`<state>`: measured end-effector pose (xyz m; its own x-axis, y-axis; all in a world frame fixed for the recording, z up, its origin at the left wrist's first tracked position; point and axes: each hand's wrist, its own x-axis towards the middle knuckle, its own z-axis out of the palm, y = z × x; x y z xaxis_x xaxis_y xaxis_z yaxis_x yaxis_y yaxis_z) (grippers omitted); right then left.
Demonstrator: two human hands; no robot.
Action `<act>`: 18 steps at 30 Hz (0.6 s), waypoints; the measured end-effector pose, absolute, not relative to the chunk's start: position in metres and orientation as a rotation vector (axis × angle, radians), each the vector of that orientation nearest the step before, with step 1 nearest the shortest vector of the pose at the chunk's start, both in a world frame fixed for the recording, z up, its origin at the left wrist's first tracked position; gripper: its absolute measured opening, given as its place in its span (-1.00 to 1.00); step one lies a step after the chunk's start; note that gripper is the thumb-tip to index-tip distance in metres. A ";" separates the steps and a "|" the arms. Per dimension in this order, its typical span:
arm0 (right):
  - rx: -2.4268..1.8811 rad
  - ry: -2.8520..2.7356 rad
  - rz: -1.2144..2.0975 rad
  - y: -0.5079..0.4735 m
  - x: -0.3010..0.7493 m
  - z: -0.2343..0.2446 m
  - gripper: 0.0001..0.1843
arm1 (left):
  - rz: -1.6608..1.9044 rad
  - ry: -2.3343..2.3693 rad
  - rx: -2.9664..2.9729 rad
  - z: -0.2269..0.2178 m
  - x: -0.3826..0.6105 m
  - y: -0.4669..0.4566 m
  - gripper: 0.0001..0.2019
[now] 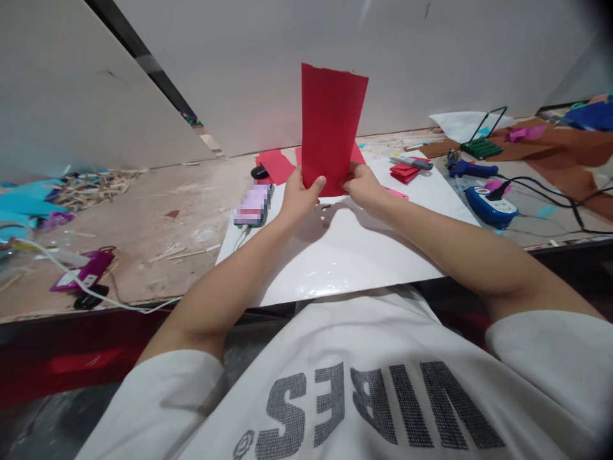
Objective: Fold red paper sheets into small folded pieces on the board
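A red paper sheet (331, 124) stands upright above a glossy white board (345, 255) on the worktable. My left hand (299, 195) pinches its lower left edge, thumb on the front. My right hand (363, 185) is closed on its lower right edge. Both hands hover just over the far part of the white board. More red paper pieces (276, 165) lie flat behind the sheet, and a small folded red stack (403, 172) sits to the right.
A phone (253, 204) lies left of the board. A blue glue gun (472, 170), a blue device (491, 206) with black cables and a green-black tool (483, 147) sit to the right. Wood sticks (90, 185), cyan paper and a purple item (83, 271) lie left.
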<state>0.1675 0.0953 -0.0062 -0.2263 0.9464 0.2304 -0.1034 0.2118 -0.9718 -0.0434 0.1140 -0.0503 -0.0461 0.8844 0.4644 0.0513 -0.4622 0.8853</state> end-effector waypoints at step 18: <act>-0.955 -1.439 1.043 0.105 0.173 -0.015 -0.66 | 1.530 1.089 1.601 -0.036 -0.046 0.103 -0.43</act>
